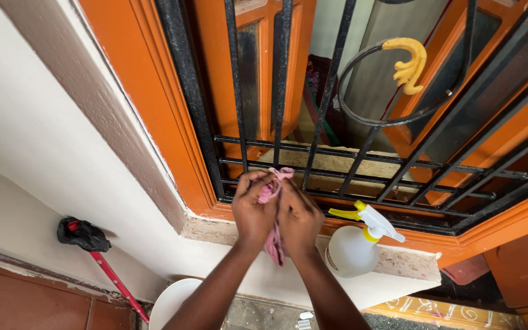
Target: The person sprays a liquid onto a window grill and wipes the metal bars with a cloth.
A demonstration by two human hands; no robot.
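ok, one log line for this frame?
left hand: grips pink cloth | right hand: grips same cloth | cloth around black grille bar | spray bottle: on sill, untouched

You are facing an orange wooden window frame (154, 91) set in a cream plastered wall (25, 140), with a black iron grille (398, 165) of straight bars and one ring across the opening. Below the frame runs a speckled stone sill (410, 260), and behind the grille orange shutters (258, 67) with dark glass stand open. Low on your left is reddish-brown floor tile (25, 305) in soft, even daylight.
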